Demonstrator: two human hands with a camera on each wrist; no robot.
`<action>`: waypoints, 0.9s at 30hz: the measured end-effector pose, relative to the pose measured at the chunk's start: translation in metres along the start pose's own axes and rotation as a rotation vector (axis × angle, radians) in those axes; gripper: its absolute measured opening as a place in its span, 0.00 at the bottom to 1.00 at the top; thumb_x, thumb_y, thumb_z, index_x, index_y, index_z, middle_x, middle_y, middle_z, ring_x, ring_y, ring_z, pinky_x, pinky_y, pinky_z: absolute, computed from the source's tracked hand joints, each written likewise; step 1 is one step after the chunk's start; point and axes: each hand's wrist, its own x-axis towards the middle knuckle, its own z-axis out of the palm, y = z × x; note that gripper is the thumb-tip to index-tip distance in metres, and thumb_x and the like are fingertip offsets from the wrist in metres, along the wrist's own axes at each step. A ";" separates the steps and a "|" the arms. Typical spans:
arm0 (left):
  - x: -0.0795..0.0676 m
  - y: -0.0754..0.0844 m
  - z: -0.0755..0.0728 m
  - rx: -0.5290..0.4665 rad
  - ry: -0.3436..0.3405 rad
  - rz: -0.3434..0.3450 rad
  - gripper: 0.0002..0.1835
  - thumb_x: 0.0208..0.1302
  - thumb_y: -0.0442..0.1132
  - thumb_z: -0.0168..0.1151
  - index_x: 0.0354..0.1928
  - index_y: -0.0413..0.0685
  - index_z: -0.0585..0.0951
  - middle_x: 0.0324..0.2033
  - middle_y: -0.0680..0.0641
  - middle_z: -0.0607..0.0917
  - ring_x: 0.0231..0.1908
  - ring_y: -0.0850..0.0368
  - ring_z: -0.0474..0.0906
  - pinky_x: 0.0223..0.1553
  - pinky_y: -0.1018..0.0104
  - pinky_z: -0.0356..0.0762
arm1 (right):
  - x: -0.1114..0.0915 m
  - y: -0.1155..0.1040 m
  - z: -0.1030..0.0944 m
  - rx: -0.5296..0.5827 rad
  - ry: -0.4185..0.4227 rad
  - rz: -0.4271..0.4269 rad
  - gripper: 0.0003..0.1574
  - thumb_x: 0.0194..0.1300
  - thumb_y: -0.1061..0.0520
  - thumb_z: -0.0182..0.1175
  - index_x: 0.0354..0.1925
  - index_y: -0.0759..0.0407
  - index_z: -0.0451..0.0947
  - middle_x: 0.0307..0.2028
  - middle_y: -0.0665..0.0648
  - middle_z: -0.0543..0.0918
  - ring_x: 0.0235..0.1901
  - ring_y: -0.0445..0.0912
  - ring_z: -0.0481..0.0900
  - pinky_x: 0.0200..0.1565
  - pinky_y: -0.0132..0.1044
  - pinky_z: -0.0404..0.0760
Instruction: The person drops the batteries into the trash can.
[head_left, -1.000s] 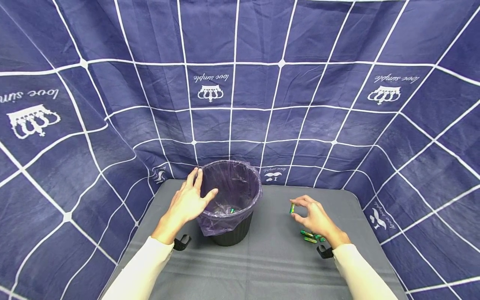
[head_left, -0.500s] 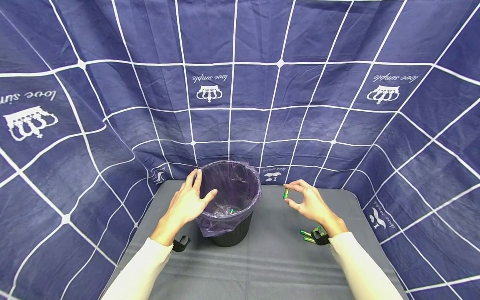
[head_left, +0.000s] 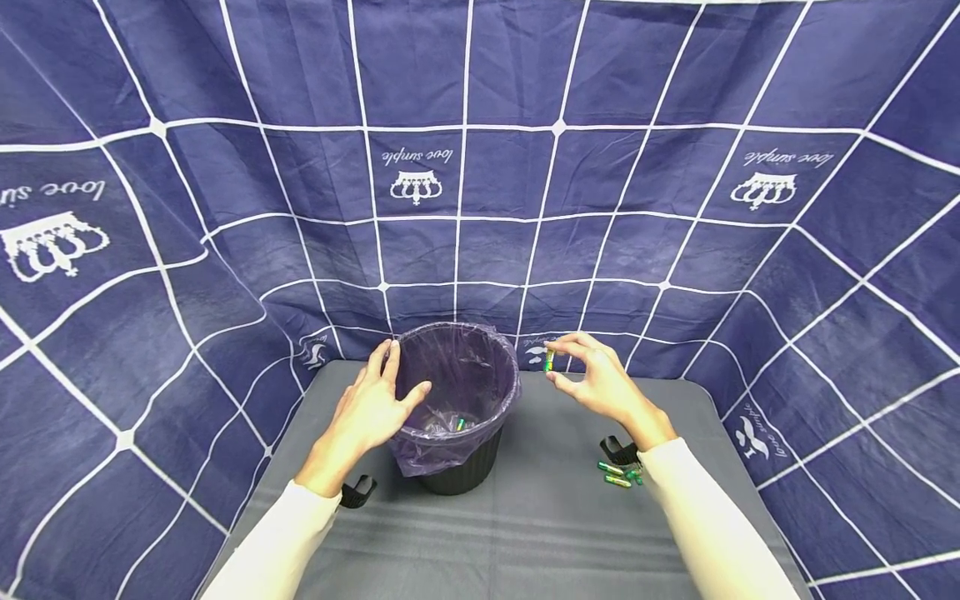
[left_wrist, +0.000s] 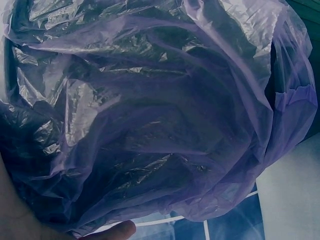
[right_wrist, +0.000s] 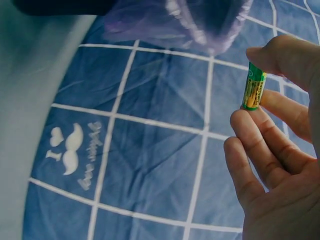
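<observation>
Right of centre in the head view, the right hand (head_left: pixel 600 383) pinches a green-and-yellow battery (head_left: pixel 550 361) between thumb and fingertips, just beside the black bin (head_left: pixel 467 477). Left of centre, the left hand (head_left: pixel 369 410), fingers extended, lies at the rim over the purple bag (head_left: pixel 480 362). Further batteries (head_left: pixel 617 481) lie on the grey worktop (head_left: pixel 450 550), lower right.

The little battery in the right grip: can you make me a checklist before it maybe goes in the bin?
Battery pinched by the right grip: ok.
Battery over the bin: not ok, it's off to the right.
Bin mouth open: ok.
Bag folded over the bin's near edge: ok.
Left grip touching the bin: cannot tell, it's at the edge, contact unclear.
</observation>
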 end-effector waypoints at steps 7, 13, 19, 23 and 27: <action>-0.001 -0.002 0.000 0.001 0.005 0.003 0.56 0.85 0.72 0.57 0.96 0.42 0.53 0.94 0.38 0.55 0.85 0.22 0.69 0.76 0.18 0.73 | 0.026 -0.017 0.000 0.026 -0.007 -0.044 0.30 0.67 0.59 0.84 0.66 0.58 0.93 0.58 0.58 0.93 0.57 0.56 0.95 0.63 0.57 0.90; -0.001 -0.002 0.001 0.000 0.012 0.011 0.56 0.85 0.72 0.58 0.95 0.41 0.55 0.94 0.37 0.56 0.84 0.22 0.70 0.75 0.18 0.74 | 0.044 -0.028 0.001 0.046 -0.014 -0.052 0.29 0.67 0.61 0.84 0.66 0.60 0.93 0.58 0.59 0.93 0.57 0.57 0.96 0.64 0.57 0.90; -0.001 -0.002 0.001 0.005 0.009 0.013 0.56 0.85 0.72 0.58 0.95 0.40 0.55 0.94 0.37 0.56 0.83 0.21 0.71 0.75 0.18 0.74 | 0.063 -0.038 0.005 0.079 -0.018 -0.066 0.30 0.68 0.61 0.84 0.66 0.60 0.93 0.57 0.59 0.93 0.59 0.57 0.95 0.66 0.58 0.90; 0.000 -0.001 0.000 0.009 0.002 0.010 0.56 0.85 0.72 0.58 0.95 0.41 0.55 0.94 0.37 0.56 0.83 0.22 0.72 0.74 0.18 0.74 | 0.077 -0.047 0.007 0.077 -0.018 -0.081 0.30 0.68 0.59 0.84 0.67 0.61 0.92 0.59 0.60 0.93 0.59 0.57 0.94 0.67 0.56 0.89; 0.001 -0.001 0.000 0.012 -0.004 0.009 0.56 0.85 0.72 0.58 0.95 0.41 0.55 0.93 0.37 0.57 0.82 0.22 0.72 0.75 0.19 0.74 | 0.090 -0.055 0.008 0.079 -0.032 -0.081 0.30 0.70 0.59 0.83 0.67 0.61 0.92 0.59 0.60 0.93 0.58 0.58 0.93 0.66 0.55 0.88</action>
